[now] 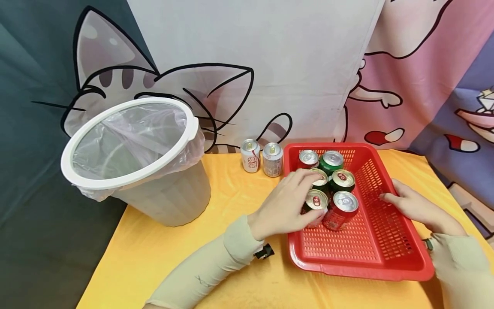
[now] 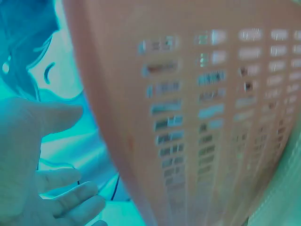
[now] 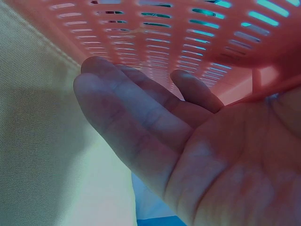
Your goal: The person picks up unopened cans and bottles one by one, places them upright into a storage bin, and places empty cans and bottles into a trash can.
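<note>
A red plastic basket [image 1: 386, 274] holds several drink cans in its left half. My left hand [image 1: 287, 206] reaches over its left rim, with thumb and fingers spread about a gold-lidded can [image 1: 317, 200]. In the left wrist view my left hand [image 2: 28, 160] is beyond the rim, its fingers apart and no can visible between them. A red can [image 1: 341, 210] and a green can [image 1: 342, 180] are beside it. My right hand [image 1: 422, 208] grips the basket's right rim, thumb inside; in the right wrist view its fingers [image 3: 141, 106] lie along the outer wall.
A grey bin [image 1: 181, 201] with a white rim and clear liner stands at the left. Two light-coloured cans, a white can [image 1: 251, 156] and a silver can [image 1: 272, 161], stand left of the basket's back corner. A patterned curtain [image 1: 270, 51] hangs behind the yellow tabletop [image 1: 231, 193].
</note>
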A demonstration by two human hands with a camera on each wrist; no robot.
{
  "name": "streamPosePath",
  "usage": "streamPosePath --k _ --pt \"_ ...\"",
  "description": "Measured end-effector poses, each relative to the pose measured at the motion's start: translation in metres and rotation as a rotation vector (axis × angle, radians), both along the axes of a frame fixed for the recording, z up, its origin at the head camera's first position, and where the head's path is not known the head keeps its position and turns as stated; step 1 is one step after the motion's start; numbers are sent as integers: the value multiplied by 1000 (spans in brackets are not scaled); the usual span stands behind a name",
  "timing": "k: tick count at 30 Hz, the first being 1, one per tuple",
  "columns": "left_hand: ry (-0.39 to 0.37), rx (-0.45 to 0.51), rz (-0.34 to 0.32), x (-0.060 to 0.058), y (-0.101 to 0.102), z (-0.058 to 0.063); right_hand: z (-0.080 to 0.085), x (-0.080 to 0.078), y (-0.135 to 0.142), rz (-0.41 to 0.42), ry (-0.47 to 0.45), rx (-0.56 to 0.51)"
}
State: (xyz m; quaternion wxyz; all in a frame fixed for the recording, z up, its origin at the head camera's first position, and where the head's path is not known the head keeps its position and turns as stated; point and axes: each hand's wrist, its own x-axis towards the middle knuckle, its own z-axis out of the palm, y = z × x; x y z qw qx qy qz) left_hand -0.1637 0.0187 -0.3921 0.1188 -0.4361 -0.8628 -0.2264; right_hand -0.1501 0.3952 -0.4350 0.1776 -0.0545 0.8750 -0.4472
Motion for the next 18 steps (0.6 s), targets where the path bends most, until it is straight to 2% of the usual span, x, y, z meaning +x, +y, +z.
streamPosePath --k 6,12,18 --pt "-46 179 76 -17 -20 0 0 -1 0 -10 -3 5" --pt "-84 260 178 -35 -39 -1 0 -1 -1 -10 -2 13" --pt "-108 389 305 -57 -58 -10 1 0 -1 -17 -17 -8"
